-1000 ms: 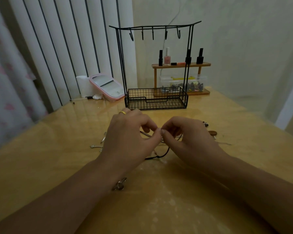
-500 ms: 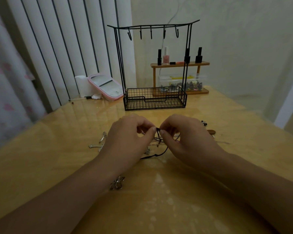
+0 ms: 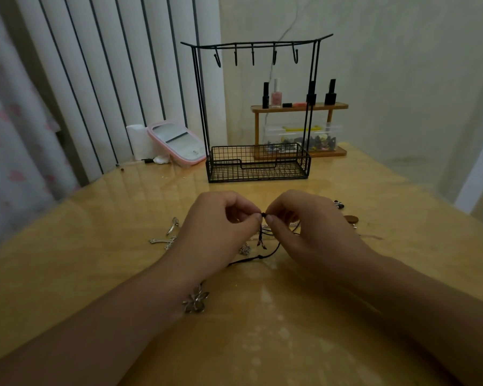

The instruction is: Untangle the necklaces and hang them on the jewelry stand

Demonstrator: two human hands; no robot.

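A black cord necklace (image 3: 265, 253) lies tangled with thin silver chains on the yellow table (image 3: 95, 246) between my hands. My left hand (image 3: 218, 232) and my right hand (image 3: 304, 227) meet fingertip to fingertip and both pinch a knot of the black cord a little above the table. Silver pendants lie around: a flower pendant (image 3: 195, 302) under my left wrist, a cross pendant (image 3: 163, 241) to the left, and a brown pendant (image 3: 351, 219) to the right. The black wire jewelry stand (image 3: 258, 162) stands behind, its hooks (image 3: 253, 55) bare.
A pink-framed mirror (image 3: 176, 143) and a white roll (image 3: 137, 142) sit at the back left. Behind the stand is a wooden shelf (image 3: 299, 107) with nail polish bottles and a clear box of small items (image 3: 301, 140).
Both hands have lifted slightly and drawn closer over the knot, raising the black cord; a short tail of it now hangs below the fingertips.
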